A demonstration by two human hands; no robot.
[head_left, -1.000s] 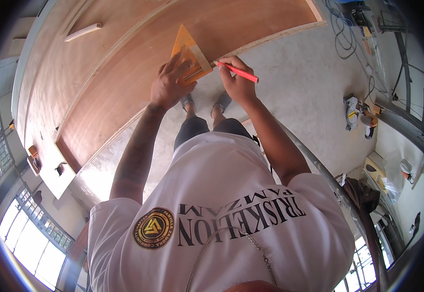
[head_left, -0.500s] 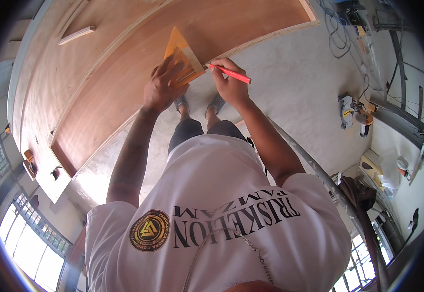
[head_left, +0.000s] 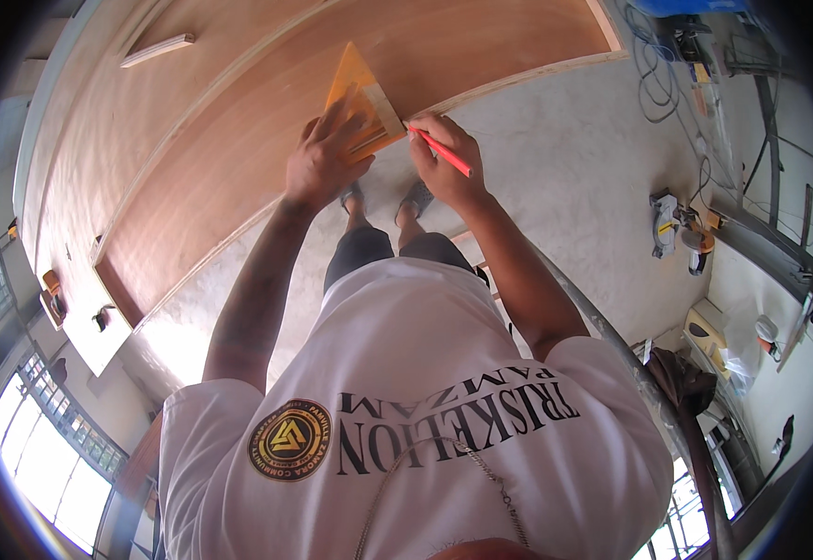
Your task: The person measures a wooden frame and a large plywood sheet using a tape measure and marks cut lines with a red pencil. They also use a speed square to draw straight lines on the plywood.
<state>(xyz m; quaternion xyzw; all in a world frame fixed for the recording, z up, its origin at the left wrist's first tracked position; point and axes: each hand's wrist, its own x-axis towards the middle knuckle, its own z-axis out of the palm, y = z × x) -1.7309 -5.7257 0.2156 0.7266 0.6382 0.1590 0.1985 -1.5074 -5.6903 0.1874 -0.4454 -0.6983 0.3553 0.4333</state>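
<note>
An orange triangular speed square [head_left: 354, 71] lies on the wooden panel [head_left: 495, 42], close to its raised near edge. My left hand [head_left: 322, 166] grips the square, its fingers stretched over the top and the thumb low by the panel's edge. In my right hand [head_left: 453, 142] is a red carpenter's pencil [head_left: 447, 157], pinched between thumb and fingers. The pencil's tip points at the square's right corner beside the panel's edge strip; whether it touches the wood is too small to tell.
A short wood strip [head_left: 157, 50] rests on the panel at the upper left. Power tools [head_left: 677, 229] and a coiled cable [head_left: 651, 75] lie on the floor to the right. A long pole [head_left: 602, 322] slants past my right side. My feet stand just below the panel's edge.
The panel and both hands sit slightly further right in view. The pencil's back end has swung down and left. Both hands keep their hold on the square and pencil.
</note>
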